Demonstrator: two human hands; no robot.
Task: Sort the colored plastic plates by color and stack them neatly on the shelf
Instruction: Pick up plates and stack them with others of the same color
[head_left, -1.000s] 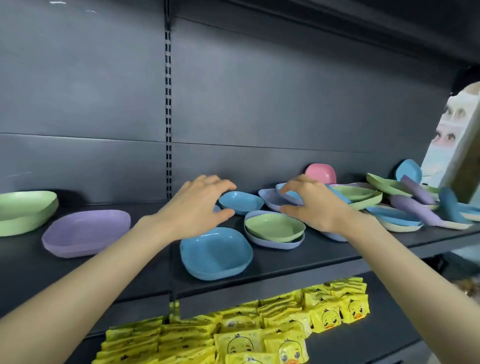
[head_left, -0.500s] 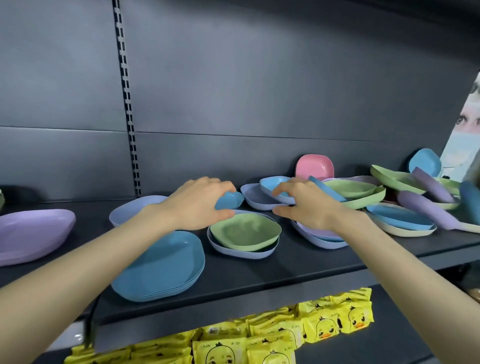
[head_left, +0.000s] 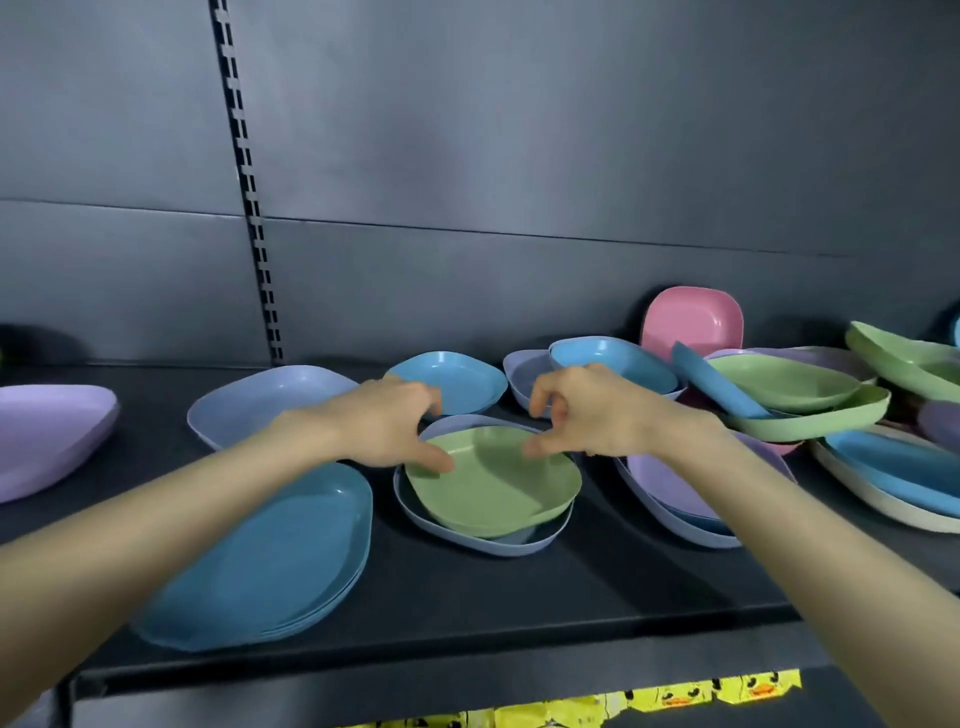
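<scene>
A green plate (head_left: 498, 483) lies nested in a pale blue plate (head_left: 467, 543) at the middle of the dark shelf (head_left: 467, 623). My left hand (head_left: 384, 426) hangs over its far left corner with fingers curled, the thumb tip touching the rim. My right hand (head_left: 587, 410) hovers over the far right corner, fingers curled, gripping nothing. A stack of blue plates (head_left: 270, 551) sits front left under my left forearm. Behind the hands lie a small blue plate (head_left: 457, 379) and another blue plate (head_left: 613, 361).
A purple plate (head_left: 47, 436) and a pale lilac-blue plate (head_left: 270, 397) lie to the left. A pink plate (head_left: 691, 322) leans on the back wall. A mixed pile with green plates (head_left: 784, 387) fills the right. Yellow duck packets (head_left: 675, 696) sit below.
Both hands have dropped from the small blue plates at the back toward the green plate. The view has moved closer and shifted, so the plates appear further right.
</scene>
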